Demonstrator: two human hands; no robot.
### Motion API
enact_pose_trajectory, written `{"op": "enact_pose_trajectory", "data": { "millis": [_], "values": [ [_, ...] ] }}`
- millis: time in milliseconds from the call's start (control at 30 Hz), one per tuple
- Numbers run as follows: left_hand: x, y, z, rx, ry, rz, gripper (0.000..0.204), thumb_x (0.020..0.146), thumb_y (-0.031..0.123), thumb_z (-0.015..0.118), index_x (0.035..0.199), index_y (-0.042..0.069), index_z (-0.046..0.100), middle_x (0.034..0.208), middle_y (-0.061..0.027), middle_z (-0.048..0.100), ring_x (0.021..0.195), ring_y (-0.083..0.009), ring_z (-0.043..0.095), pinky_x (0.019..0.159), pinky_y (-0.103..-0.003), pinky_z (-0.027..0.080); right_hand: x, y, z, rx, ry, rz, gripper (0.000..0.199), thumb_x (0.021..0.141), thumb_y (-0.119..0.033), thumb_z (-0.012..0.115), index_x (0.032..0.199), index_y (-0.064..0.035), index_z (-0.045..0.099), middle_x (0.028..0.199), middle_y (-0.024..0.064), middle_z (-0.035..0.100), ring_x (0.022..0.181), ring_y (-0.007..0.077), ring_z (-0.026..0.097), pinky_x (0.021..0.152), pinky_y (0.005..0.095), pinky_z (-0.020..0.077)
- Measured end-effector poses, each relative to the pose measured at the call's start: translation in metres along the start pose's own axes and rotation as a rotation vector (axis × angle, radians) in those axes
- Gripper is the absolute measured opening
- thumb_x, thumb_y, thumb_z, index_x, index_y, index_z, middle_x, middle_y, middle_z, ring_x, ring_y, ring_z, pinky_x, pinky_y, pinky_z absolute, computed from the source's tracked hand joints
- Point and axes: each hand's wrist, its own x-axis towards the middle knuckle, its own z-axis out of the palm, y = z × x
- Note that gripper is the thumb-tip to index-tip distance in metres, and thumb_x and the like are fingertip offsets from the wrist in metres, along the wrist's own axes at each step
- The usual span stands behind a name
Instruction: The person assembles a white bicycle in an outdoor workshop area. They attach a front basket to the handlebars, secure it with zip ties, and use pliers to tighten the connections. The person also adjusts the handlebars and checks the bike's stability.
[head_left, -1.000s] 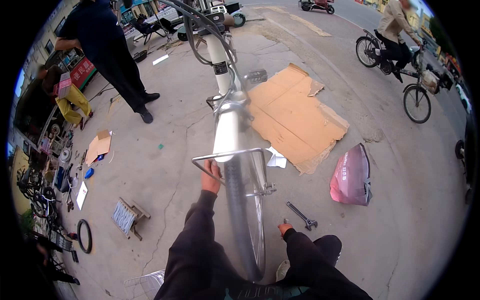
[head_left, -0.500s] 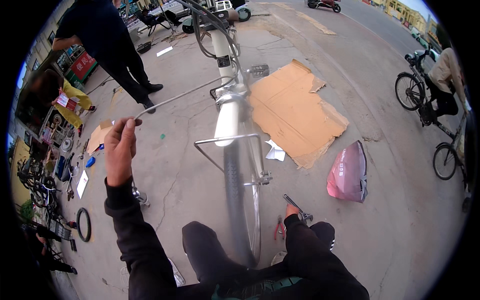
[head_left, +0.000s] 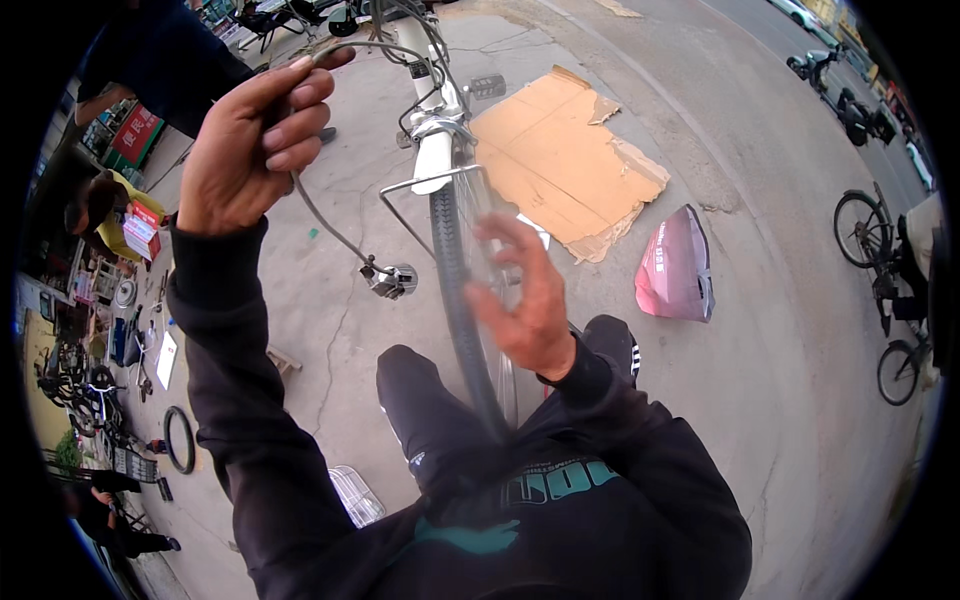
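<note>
My left hand (head_left: pixel 245 145) is raised at the upper left, its fingers pinched on a grey cable (head_left: pixel 325 217). One end runs toward the bicycle's white frame (head_left: pixel 430 95); the other drops to a chrome, lamp-like part (head_left: pixel 393 281) hanging left of the wheel. In front of the bicycle tyre (head_left: pixel 447 270) is my right hand (head_left: pixel 525 305), slightly blurred, fingers spread with nothing visible in them. Above it sit the white mudguard (head_left: pixel 433 163) and a bent metal bracket (head_left: pixel 398 190). My right forearm hides most of the tool area on the ground.
A torn cardboard sheet (head_left: pixel 565 160) lies right of the bicycle, with a pink bag (head_left: pixel 676 265) nearer me. A loose tyre (head_left: pixel 180 440) and a wire basket (head_left: pixel 355 495) are at left. People stand at the upper left; a parked bicycle (head_left: pixel 875 260) is at far right.
My right hand has risen from beside the wrench on the ground to the front of the wheel. My left hand has moved up with the cable, lifting the chrome part.
</note>
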Motion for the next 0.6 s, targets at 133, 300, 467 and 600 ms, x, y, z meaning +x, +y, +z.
{"op": "enact_pose_trajectory", "data": {
  "millis": [133,300,467,600],
  "values": [
    [0.012,-0.005,0.021,-0.092,-0.145,-0.045,0.022,0.103,0.017,0.037,0.100,-0.002,0.046,0.075,0.0004,0.040,0.053,-0.0035,0.034,0.042,-0.016,0.033,-0.003,-0.022,0.061,-0.238,-0.004,-0.106,0.067,0.083,-0.022,0.070,0.136,0.0008,0.036,0.120,0.0210,0.056,0.106,0.0349,0.058,0.087,0.0406,0.0470],
    [0.032,-0.011,0.022,-0.121,-0.175,0.042,0.034,0.104,0.012,0.029,0.127,-0.013,0.032,0.087,-0.0075,0.043,0.066,-0.0090,0.044,0.057,-0.020,0.051,-0.006,-0.015,0.076,0.347,-0.455,0.346,0.070,0.086,-0.016,0.066,0.142,-0.0009,0.027,0.103,0.0132,0.057,0.091,0.0269,0.058,0.080,0.0336,0.0471],
    [0.049,-0.001,-0.034,-0.056,-0.133,0.114,0.032,0.102,0.009,0.037,0.123,-0.016,0.041,0.108,-0.0170,0.057,0.081,-0.0186,0.057,0.080,-0.026,0.056,-0.031,-0.025,0.044,0.916,-0.365,0.480,0.066,0.087,-0.008,0.064,0.142,-0.0006,0.027,0.104,0.0054,0.056,0.092,0.0114,0.055,0.081,0.0262,0.0457],
    [0.056,-0.016,-0.064,0.084,-0.133,0.157,0.038,0.101,0.014,0.045,0.131,-0.009,0.042,0.126,-0.0154,0.057,0.104,-0.0257,0.062,0.089,-0.029,0.054,-0.035,-0.011,-0.014,1.142,-0.321,0.574,0.066,0.088,-0.015,0.061,0.144,-0.0033,0.028,0.110,0.0104,0.056,0.101,0.0200,0.059,0.095,0.0361,0.0467]
  ]
}}
